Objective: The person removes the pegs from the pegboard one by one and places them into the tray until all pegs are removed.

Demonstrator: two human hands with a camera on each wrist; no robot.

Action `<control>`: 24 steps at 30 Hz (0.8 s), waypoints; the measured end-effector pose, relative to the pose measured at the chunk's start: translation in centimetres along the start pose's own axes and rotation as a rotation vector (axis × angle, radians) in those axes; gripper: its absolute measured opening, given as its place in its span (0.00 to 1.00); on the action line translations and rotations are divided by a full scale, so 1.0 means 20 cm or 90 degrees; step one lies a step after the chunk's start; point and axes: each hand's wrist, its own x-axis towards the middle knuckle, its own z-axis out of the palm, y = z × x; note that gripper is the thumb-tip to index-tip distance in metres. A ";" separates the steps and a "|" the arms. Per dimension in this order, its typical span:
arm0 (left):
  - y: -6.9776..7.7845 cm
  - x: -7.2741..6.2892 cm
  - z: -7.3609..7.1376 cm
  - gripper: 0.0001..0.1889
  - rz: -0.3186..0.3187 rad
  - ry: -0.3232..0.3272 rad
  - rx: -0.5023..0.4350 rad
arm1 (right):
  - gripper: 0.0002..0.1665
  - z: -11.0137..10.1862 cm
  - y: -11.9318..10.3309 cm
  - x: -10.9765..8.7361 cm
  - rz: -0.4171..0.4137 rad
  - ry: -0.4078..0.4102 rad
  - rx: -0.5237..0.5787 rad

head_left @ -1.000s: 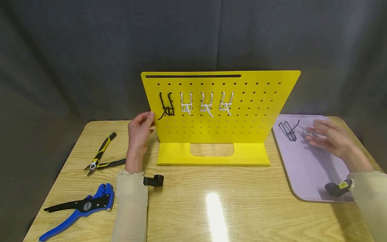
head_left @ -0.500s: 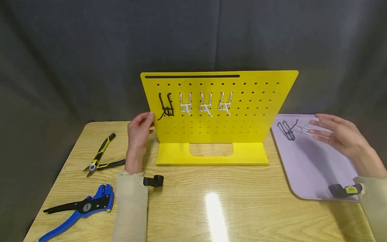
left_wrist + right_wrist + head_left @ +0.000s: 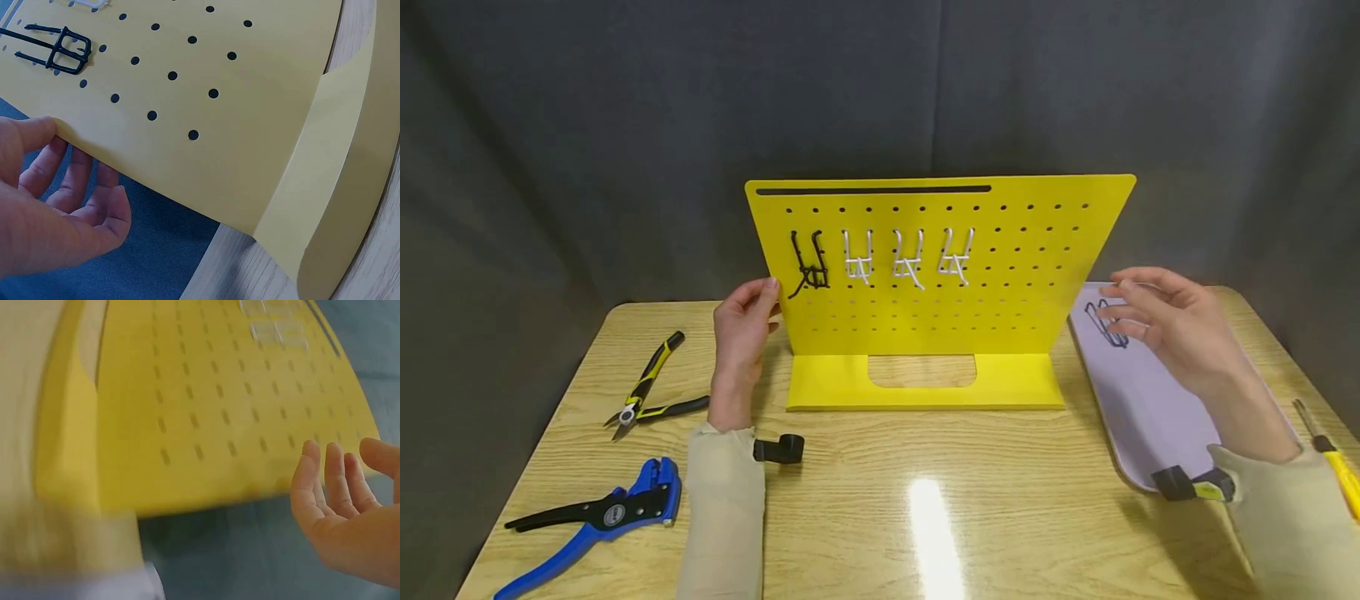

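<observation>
A yellow pegboard (image 3: pixel 925 317) stands upright on its flat base. My left hand (image 3: pixel 747 329) pinches its left edge, thumb in front and fingers behind, as the left wrist view (image 3: pixel 75 194) also shows. One black wire hook (image 3: pixel 810 262) and three white wire hooks (image 3: pixel 907 260) hang in a row on the board. My right hand (image 3: pixel 1180 325) hovers over the lilac tray (image 3: pixel 1138 425), its fingers loosely bent with nothing visible between them. Beneath those fingertips lies another black wire hook (image 3: pixel 1107 325), partly covered. A white hook on the tray is hidden by the hand.
Left of the board lie yellow-and-black diagonal cutters (image 3: pixel 647 396), spread apart. A blue-and-black wire stripper (image 3: pixel 598 517) is in front of them. At the table's right edge lies a yellow-handled screwdriver (image 3: pixel 1330 458). A dark curtain (image 3: pixel 880 92) hangs behind.
My right hand first drew back right from the white hook on the tray, then swung left toward the pegboard. The screwdriver has come into view. My left hand has kept its hold.
</observation>
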 end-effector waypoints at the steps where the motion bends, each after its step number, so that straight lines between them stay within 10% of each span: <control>1: 0.00 0.00 0.00 0.15 -0.001 -0.002 -0.001 | 0.14 0.04 0.03 0.00 -0.012 -0.014 0.007; 24: 0.00 0.01 -0.01 0.16 0.002 0.002 0.015 | 0.12 0.52 0.22 0.24 -0.045 -0.047 -0.116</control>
